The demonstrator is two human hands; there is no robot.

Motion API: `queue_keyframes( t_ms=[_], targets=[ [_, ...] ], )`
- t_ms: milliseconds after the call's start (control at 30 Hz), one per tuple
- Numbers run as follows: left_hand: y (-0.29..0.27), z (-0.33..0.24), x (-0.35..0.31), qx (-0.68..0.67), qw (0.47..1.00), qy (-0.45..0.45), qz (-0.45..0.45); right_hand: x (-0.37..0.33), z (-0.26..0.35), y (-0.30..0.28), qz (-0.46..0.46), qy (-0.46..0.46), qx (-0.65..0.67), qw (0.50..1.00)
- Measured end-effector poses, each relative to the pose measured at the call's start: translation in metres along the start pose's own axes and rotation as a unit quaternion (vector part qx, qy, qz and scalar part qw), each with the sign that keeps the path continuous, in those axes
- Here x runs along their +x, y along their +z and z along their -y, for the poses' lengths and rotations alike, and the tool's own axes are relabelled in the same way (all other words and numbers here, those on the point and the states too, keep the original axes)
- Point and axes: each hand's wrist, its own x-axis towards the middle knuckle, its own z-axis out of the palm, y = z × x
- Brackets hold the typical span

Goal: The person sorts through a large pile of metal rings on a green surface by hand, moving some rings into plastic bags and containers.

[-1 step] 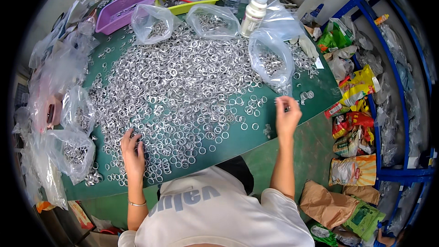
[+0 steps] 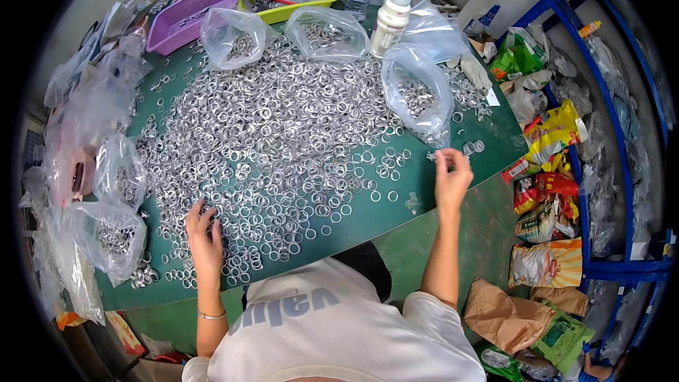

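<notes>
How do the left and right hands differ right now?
The left hand is at the rings; the right hand is near a clear bag. The left hand's fingers are spread; the right hand's bend near its thumb. A bracelet circles the arm behind the left hand; none shows behind the right hand. Both reach over the table.

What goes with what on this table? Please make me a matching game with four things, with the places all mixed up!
Things:
1. Left hand
2. Right hand
3. Purple tray
4. White bottle

Places:
A. Left of the yellow-green tray
B. At the near end of the clear bag on the right
C. Just behind that same bag
D. By the loose silver rings, at the near left of the green table

Right pairs: 1-D, 2-B, 3-A, 4-C
</notes>
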Motion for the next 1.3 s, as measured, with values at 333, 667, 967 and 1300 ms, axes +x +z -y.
queue_keyframes(
  t_ms=[333,667,967,1300],
  targets=[
    [0.003,-0.013,0.000,0.009,0.999,-0.029,0.014,0.038,-0.068,-0.020,0.065,-0.085,-0.140,0.984],
    [0.008,-0.027,0.007,0.016,0.999,-0.016,-0.032,0.017,-0.042,-0.033,0.122,-0.119,-0.086,0.981],
    [0.005,-0.139,0.015,-0.333,0.937,0.044,0.100,-0.055,0.081,0.011,0.384,0.243,0.498,0.739],
    [0.006,-0.122,-0.002,-0.320,0.931,0.164,0.063,-0.102,0.145,0.030,0.468,0.196,0.494,0.706]
  ],
)
